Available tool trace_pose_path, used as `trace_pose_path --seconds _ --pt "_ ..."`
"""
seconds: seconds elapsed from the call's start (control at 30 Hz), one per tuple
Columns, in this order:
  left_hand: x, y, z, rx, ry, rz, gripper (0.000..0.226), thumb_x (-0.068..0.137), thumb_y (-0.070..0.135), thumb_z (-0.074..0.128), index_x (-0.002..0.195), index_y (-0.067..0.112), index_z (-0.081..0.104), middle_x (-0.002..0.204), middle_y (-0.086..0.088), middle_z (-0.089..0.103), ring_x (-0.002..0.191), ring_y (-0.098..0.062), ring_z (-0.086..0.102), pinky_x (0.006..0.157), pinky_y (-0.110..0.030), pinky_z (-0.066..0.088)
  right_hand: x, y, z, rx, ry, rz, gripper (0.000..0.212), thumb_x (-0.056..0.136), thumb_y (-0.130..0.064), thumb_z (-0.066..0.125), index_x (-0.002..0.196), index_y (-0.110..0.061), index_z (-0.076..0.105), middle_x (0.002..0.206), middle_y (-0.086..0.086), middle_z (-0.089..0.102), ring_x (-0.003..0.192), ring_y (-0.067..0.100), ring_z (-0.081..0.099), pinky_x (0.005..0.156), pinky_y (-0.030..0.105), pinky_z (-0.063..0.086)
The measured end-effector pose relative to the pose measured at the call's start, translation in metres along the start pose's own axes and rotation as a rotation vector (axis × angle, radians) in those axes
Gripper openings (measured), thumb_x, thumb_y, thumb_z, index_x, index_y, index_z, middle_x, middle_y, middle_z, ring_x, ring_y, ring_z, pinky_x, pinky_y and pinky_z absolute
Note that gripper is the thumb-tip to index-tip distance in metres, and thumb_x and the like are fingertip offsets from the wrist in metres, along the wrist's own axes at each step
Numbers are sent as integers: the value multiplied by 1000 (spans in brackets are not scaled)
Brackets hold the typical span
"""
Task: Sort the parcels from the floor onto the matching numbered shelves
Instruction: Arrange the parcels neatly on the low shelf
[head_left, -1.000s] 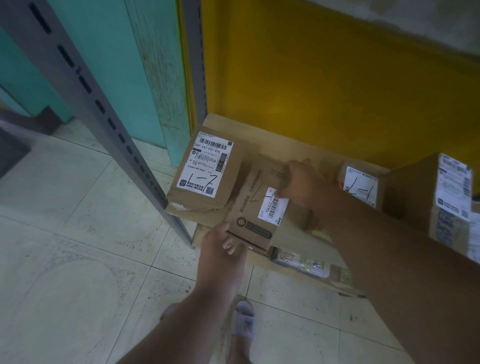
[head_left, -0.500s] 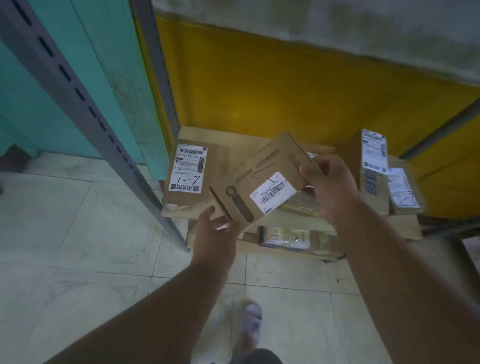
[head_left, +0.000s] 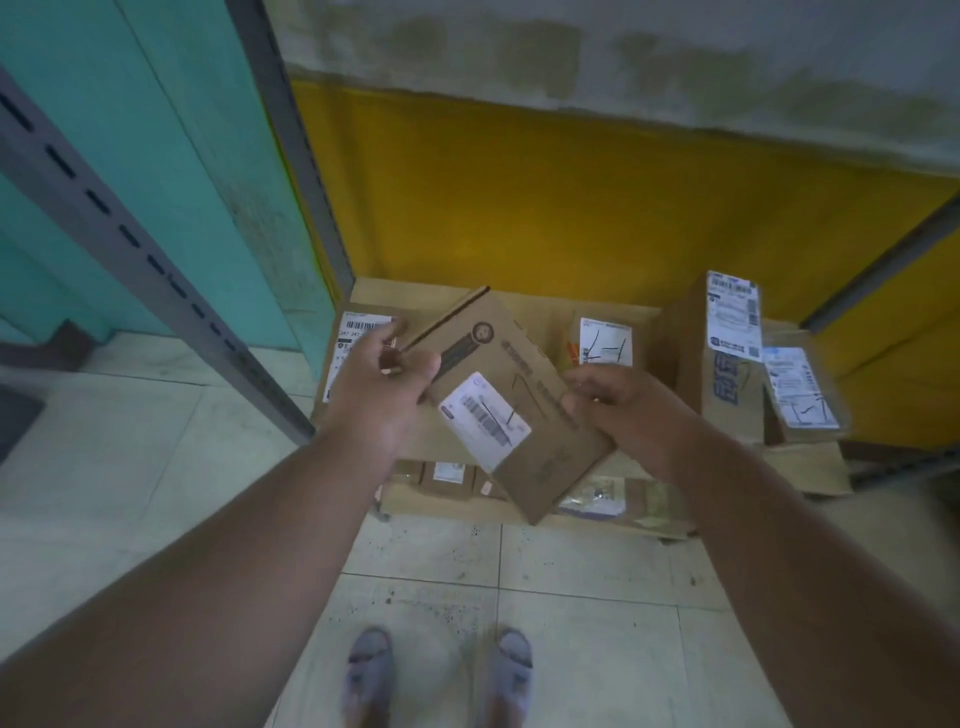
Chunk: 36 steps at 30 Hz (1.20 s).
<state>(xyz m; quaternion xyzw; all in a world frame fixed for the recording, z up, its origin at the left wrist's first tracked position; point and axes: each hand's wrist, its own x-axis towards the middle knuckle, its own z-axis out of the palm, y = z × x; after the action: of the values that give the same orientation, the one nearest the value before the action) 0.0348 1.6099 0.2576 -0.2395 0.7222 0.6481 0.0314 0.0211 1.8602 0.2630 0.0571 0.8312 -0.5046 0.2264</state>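
Held in mid-air over a low shelf (head_left: 810, 470) of parcels: a flat cardboard parcel (head_left: 511, 395), tilted on a diagonal, white barcode label (head_left: 485, 421) facing up, handwritten mark beside it too smeared to read. Left hand (head_left: 382, 387) gripping the upper left edge, fingers (head_left: 387, 338) curled round the corner; right hand (head_left: 626, 410) gripping the right edge, fingers (head_left: 584, 382) wrapped against the cardboard. Clear of everything beneath, no contact with the boxes below. Risk first of a misplacement: marks on neighbouring labels, such as the small box (head_left: 605, 340) behind and the tall box (head_left: 727, 353) to the right, look alike and blur at this angle, so easy to match wrongly. Risk also of a slip, with both grips sitting near the edges and the lower corner hanging free over the tiled floor (head_left: 519, 571). Likely trouble too on setting down: crowded shelf, leaning parcel (head_left: 802, 392) at far right, box (head_left: 358, 343) at left partly hidden behind the left hand, all liable to be nudged or toppled by a careless push. Sandalled feet (head_left: 369, 670) directly below any drop.
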Motion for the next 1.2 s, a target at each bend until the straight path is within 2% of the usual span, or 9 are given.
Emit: trace_pose_path --seconds 0.07,0.17,0.27,0.5,0.67,0.87,1.0,1.07,1.2 --pt "-7 4 3 -117 94 -40 59 83 26 80 133 35 51 108 10 72 89 -16 74 80 -45 61 -3 4 14 113 68 -24 19 97 -18 63 115 -23 68 98 -6 77 90 14 74 79 31 59" --pt "-33 -17 13 -25 -54 -55 77 81 14 81 141 43 41 111 10 68 89 -16 72 66 -33 57 -4 8 38 337 274 30 21 96 -17 65 115 -25 63 100 -1 76 90 16 73 81 36 60" --pt "-44 -44 19 44 -207 -84 77 78 16 83 133 52 44 105 10 74 88 -15 74 77 -43 62 0 9 57 378 259 61 32 96 -14 65 123 -27 55 104 -3 74 94 13 73 81 35 61" --pt "-16 -72 1 38 -255 -166 57 88 -3 65 129 35 53 91 -5 78 83 -31 72 90 -58 57 69 -16 29 102 242 38 66 91 -13 71 144 -33 38 107 6 70 86 23 75 72 46 63" --pt "-6 -103 12 -79 -144 -272 51 88 -3 66 130 24 54 78 -1 77 80 -27 74 85 -53 61 125 -8 44 -361 105 -51 58 82 -22 80 129 -25 46 103 8 69 81 27 74 68 47 64" --pt "9 -128 33 -179 152 -384 33 86 0 68 85 33 74 72 3 73 81 -22 75 82 -46 63 183 1 74 -611 88 19 52 81 -19 77 123 -16 46 108 14 63 87 31 67 69 46 62" --pt "25 -142 38 -219 176 -425 48 90 7 66 135 21 61 106 0 74 89 -14 73 75 -32 60 209 6 78 -869 117 66 49 93 -8 61 138 -7 42 128 18 56 109 33 57 77 36 44" --pt "32 -150 39 -244 185 -442 50 90 10 67 138 19 57 117 1 72 96 -13 72 84 -34 59 220 9 81 -926 127 75 47 95 -6 58 139 -4 42 135 20 53 121 37 54 87 37 45" --pt "37 -159 43 -223 194 -430 24 88 8 66 90 32 69 91 7 71 97 -22 72 94 -45 58 235 15 92 -920 131 59 46 94 -3 57 138 -4 45 137 21 51 125 38 52 92 35 45"
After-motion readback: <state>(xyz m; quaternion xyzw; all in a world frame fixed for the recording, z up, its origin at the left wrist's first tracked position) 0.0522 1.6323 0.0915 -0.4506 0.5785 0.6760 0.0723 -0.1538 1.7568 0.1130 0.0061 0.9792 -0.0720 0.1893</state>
